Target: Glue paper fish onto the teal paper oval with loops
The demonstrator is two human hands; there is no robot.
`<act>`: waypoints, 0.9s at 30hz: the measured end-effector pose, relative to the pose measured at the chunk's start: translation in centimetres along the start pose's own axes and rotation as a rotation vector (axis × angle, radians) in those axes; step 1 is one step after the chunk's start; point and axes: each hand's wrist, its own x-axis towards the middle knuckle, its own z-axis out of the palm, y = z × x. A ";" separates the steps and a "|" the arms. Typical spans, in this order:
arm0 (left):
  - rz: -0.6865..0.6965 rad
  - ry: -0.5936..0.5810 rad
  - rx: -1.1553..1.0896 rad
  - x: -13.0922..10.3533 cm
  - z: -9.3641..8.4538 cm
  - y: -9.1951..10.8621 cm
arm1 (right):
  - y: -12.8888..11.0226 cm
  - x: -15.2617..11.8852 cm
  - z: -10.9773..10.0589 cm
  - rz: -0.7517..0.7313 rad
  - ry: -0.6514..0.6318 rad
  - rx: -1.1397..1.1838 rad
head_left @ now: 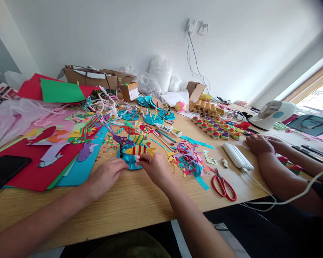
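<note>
A blue painted disc (134, 165) lies on the table before me, with paper fish standing over it. One is a yellow fish with red stripes (136, 150); a purple spotted fish (122, 139) rises behind it. My left hand (106, 175) is closed at the disc's left edge, thumb and fingers together on the rim. My right hand (153, 167) is closed in a pinch at the disc's right side, just below the striped fish's tail. What lies between its fingertips is too small or hidden to name.
Paper scraps (188, 157) and red-handled scissors (223, 186) lie to the right, beside a white power strip (237, 156). Glue bottles (168, 129) and pencils stand behind. Coloured sheets (43, 161) and a black phone (8, 172) are left. Another person's arms (282, 168) rest at right.
</note>
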 end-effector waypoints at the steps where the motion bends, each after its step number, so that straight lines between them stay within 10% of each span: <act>1: 0.079 0.000 0.072 -0.1 0.2 -0.3 | 0.1 0.1 0.3 0.005 -0.012 -0.055; 27: 0.380 -0.042 0.440 -0.5 2.0 -1.2 | 1.8 0.8 2.0 -0.004 -0.075 -0.186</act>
